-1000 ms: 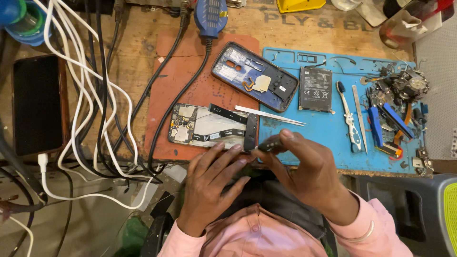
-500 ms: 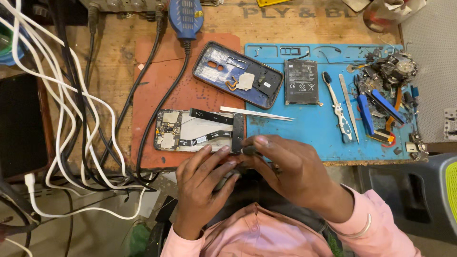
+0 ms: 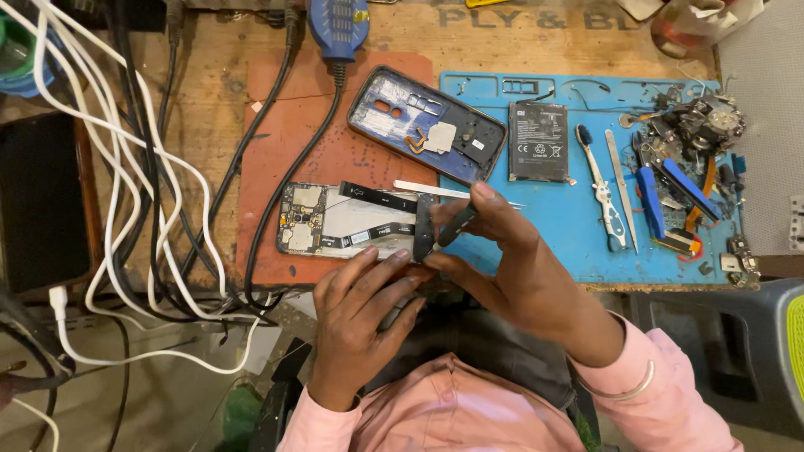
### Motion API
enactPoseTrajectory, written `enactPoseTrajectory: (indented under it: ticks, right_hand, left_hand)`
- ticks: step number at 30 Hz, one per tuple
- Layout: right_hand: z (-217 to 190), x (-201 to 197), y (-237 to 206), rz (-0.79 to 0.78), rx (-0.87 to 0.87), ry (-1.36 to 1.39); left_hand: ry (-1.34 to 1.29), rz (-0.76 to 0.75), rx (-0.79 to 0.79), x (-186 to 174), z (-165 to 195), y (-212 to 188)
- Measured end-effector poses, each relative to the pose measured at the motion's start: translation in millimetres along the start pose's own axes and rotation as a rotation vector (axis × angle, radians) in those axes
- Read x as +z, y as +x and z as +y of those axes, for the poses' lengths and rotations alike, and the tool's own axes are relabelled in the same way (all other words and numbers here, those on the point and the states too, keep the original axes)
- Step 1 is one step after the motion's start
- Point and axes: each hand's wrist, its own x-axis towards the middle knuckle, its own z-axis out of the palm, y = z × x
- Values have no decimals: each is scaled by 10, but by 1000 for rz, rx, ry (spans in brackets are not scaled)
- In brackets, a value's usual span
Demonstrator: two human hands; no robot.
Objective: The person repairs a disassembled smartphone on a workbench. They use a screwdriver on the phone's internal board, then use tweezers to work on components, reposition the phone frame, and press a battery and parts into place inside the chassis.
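I see opened phone (image 3: 352, 222) flat on red mat (image 3: 276, 159), near desk (image 3: 209, 92) edge. Left hand (image 3: 364, 314) steadies phone's lower end, fingers resting, not closed. Right hand (image 3: 511, 268) pinches dark tool (image 3: 456, 224), tip angled onto board, for control.

1. Bare red-brown rubber mat (image 3: 293, 151): open passage left of and above the opened phone chassis (image 3: 335, 222).
2. Tangle of white and black cables (image 3: 142, 184): blocks the left approach.
3. Dark blue phone back cover (image 3: 427, 125): lies across the far side.
4. Blue silicone work mat (image 3: 553, 218): bare strip below the black rectangular battery (image 3: 538, 142).
5. Heap of blue-handled tools and scrap parts (image 3: 687, 167): crowds the right edge.
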Motion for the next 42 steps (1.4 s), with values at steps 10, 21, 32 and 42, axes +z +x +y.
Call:
enactPoseTrajectory:
  ticks: [10, 21, 32, 42]
  right_hand:
    - [-63, 44, -208, -116, 115, -198]
    - [1, 45, -235, 83, 153, -42]
    - [409, 66, -253, 494, 349, -15]
    - [430, 72, -227, 482, 378, 38]
  left_hand:
    - [-16, 22, -1, 38, -4, -7]
    - [35, 17, -9, 58, 32, -8]
    - [146, -25, -39, 99, 128, 44]
    - [130, -19, -51, 110, 145, 32]
